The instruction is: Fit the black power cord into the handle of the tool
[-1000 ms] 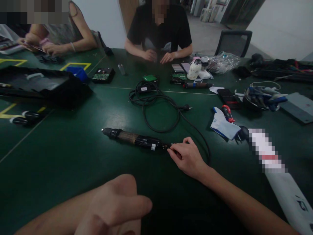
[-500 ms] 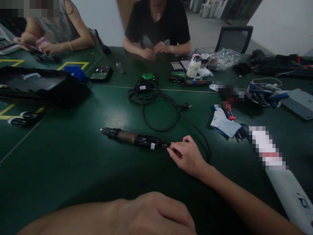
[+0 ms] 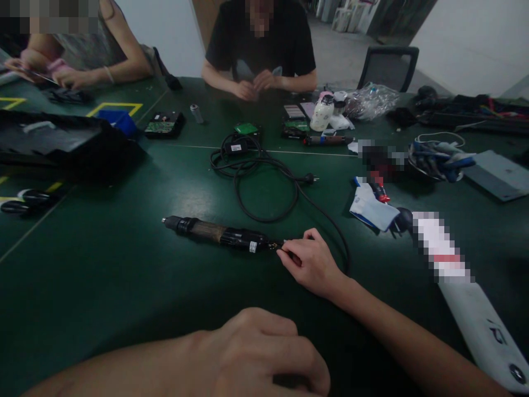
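Observation:
A black electric screwdriver (image 3: pixel 215 234) with a brown grip band lies on the green table, its bit end to the left. At its rear end my right hand (image 3: pixel 312 262) is closed, thumb and fingers pinching the power cord where it meets the tool. From there the black power cord (image 3: pixel 295 204) loops behind the hand, with an inline box and a plug (image 3: pixel 311 178). My left hand (image 3: pixel 264 358) is in the near foreground, fingers curled. Its fingertips are cut off by the lower edge, so anything inside them is hidden.
Two people sit across the table (image 3: pixel 124 264). A black tray (image 3: pixel 61 143) stands left, circuit-board units (image 3: pixel 164 124) farther back. Toward the right lie another screwdriver (image 3: pixel 328 140), a white bottle (image 3: pixel 322 113), a glove (image 3: pixel 372 207) and a long white object (image 3: pixel 475 325).
The whole view has shifted slightly, so things appear a little farther left. More of my left hand shows at the bottom. My right hand stays at the screwdriver's rear end.

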Demonstrator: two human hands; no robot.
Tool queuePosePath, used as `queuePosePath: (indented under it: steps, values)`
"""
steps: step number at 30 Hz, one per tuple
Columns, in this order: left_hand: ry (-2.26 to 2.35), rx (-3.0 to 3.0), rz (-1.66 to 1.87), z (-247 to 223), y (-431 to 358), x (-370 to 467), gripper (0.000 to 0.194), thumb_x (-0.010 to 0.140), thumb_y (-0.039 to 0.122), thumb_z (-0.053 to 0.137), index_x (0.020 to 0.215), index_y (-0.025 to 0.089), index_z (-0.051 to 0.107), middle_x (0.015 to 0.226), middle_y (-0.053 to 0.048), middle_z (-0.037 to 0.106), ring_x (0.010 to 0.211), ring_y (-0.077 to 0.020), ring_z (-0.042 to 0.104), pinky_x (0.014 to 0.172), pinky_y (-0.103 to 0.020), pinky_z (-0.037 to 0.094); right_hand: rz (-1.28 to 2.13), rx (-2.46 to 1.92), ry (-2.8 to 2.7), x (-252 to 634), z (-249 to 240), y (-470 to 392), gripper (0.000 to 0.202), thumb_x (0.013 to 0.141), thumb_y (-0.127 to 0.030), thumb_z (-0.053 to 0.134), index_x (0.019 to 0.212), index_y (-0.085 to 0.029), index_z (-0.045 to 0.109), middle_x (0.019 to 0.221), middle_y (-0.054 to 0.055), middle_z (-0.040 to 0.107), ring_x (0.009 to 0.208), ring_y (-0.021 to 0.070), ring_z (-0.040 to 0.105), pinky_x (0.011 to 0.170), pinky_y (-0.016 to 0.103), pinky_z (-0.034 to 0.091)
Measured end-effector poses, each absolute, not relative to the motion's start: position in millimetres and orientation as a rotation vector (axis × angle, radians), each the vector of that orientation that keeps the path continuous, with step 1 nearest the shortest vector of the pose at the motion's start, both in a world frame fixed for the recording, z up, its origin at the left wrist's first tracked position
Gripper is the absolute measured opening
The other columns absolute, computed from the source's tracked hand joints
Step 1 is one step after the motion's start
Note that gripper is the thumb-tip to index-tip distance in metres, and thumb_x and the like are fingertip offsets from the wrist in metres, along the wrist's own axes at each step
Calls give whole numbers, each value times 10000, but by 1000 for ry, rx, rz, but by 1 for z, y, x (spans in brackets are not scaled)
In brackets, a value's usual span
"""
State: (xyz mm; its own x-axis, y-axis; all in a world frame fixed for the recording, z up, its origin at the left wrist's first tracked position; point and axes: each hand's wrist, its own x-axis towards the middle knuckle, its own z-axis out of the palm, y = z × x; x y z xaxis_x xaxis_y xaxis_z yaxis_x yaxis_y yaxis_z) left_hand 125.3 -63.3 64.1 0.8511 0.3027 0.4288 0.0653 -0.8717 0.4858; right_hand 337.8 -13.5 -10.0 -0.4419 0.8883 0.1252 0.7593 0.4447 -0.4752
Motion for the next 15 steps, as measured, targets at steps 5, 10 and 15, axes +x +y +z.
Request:
queuePosePath:
  steps: [5, 10, 15]
  values:
    - [223, 2713, 809, 66, -40, 128, 297, 959, 278, 519, 1220, 336, 646, 1021, 37, 739, 846, -144, 659, 723, -274, 564, 491, -1406, -2337, 338, -12, -14, 270, 1038, -309, 484, 827, -203, 615, 718, -14, 653, 617, 131, 480, 803, 349, 276]
    - [680, 2926, 657, 20, 25, 124, 304, 946, 218, 515, 1228, 164, 614, 1180, -82, 695, 1086, -232, 637, 927, -395, 521, 471, -1395, -2361, 340, -12, -14, 228, 1028, -292, 488, 874, -196, 627, 794, 12, 697, 683, 147, 551, 811, 353, 278]
    - [748, 3023, 459, -11, 35, 115, 344, 962, 275, 541, 1284, 169, 599, 1304, -109, 651, 1213, -273, 605, 1025, -451, 478, 466, -1400, -2382, 339, -8, -13, 263, 1036, -293, 490, 819, -197, 604, 775, 4, 684, 658, 136, 532, 821, 351, 285]
